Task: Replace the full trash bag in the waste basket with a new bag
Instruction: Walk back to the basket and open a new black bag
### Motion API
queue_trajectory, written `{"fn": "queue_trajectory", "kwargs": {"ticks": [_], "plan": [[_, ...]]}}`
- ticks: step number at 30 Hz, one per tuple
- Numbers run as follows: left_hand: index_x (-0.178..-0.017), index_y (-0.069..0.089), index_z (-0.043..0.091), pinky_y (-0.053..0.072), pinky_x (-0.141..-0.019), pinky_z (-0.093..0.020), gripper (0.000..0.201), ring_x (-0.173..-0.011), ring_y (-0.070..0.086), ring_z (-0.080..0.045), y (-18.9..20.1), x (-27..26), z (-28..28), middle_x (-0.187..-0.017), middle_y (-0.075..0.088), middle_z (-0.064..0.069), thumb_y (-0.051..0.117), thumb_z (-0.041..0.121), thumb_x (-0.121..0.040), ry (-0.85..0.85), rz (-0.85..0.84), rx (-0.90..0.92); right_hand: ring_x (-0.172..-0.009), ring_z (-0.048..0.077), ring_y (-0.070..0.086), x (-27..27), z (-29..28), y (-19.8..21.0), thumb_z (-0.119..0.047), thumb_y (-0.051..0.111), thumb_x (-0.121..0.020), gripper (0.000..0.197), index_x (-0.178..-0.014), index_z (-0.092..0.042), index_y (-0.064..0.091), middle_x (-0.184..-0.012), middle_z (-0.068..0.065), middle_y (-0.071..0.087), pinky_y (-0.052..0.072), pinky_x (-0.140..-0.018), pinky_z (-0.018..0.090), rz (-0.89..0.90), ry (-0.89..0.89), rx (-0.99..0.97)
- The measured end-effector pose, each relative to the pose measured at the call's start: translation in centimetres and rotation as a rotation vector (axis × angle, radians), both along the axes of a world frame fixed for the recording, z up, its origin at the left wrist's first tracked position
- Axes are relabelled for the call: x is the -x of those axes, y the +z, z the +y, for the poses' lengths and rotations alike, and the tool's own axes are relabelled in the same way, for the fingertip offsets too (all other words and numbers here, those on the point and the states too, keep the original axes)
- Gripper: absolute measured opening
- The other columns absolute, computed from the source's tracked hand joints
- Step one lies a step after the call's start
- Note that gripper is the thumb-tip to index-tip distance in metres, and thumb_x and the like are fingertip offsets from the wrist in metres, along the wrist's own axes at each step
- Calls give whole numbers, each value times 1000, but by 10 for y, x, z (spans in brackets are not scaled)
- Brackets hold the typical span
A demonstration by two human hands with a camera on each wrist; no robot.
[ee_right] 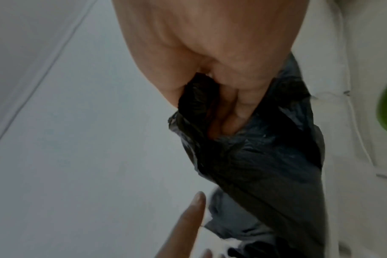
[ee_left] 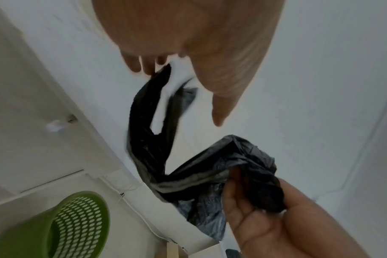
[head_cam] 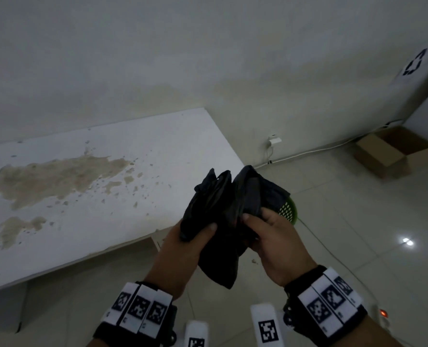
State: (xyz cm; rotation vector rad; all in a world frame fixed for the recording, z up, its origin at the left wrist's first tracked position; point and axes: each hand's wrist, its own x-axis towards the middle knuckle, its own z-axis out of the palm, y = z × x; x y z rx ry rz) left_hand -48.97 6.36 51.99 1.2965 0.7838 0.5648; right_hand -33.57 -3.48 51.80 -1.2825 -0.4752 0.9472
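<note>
Both hands grasp the crumpled black bag (head_cam: 223, 216) in the air: left hand (head_cam: 183, 249) on its left part, right hand (head_cam: 275, 244) on its right. The green basket (head_cam: 288, 211) stands on the floor beyond, right of the counter (head_cam: 88, 186).

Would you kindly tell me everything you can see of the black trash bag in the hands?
The black trash bag is thin, glossy, crumpled plastic, still mostly bunched and folded rather than opened out. It is held in the air in front of the white table's corner, above the floor, hiding part of the green basket behind it. The left hand grips one bunched side, thumb on top; the right hand grips the other, fingers tucked into its folds. A loose end hangs down between the wrists. Nothing else touches it.
</note>
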Motion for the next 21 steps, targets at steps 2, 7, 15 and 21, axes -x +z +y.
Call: {"fn": "queue_trajectory", "kwargs": {"ticks": [2,7,15,21], "plan": [[-137,54,27,56,-87,-22,62,-116,65,-9,-6,-16,-3,-129,67,9,78,34,-80,15,20,-21,-107,30,68,-20,-11,6,-6,53,-97,25,-118,-3,67,-115,16,72,54,-90,42,63,-55,-57],[-152,22,23,36,-111,-40,104,-139,33,-19,-6,-73,-24,-152,29,2,83,46,-72,333,365,-439,-104,23,69,-77,-47,19,-8,58,-96,20,-111,-14,72,-108,6,75,55,-89,36,-271,-258,-87],[-109,70,20,58,-84,-35,37,-95,71,-13,39,-189,-89,-99,75,3,63,49,-86,-67,-84,-251,-92,12,72,-156,-91,44,-14,64,-93,14,-102,-18,74,-96,-3,77,58,-77,24,-511,-164,-69],[-94,77,19,58,-82,-55,22,-87,73,-27,40,-238,-110,-88,77,-5,61,34,-97,28,-30,-276,-86,18,72,-197,-113,44,-21,59,-96,20,-94,-11,76,-88,2,77,58,-73,24,-484,-52,13]]}}
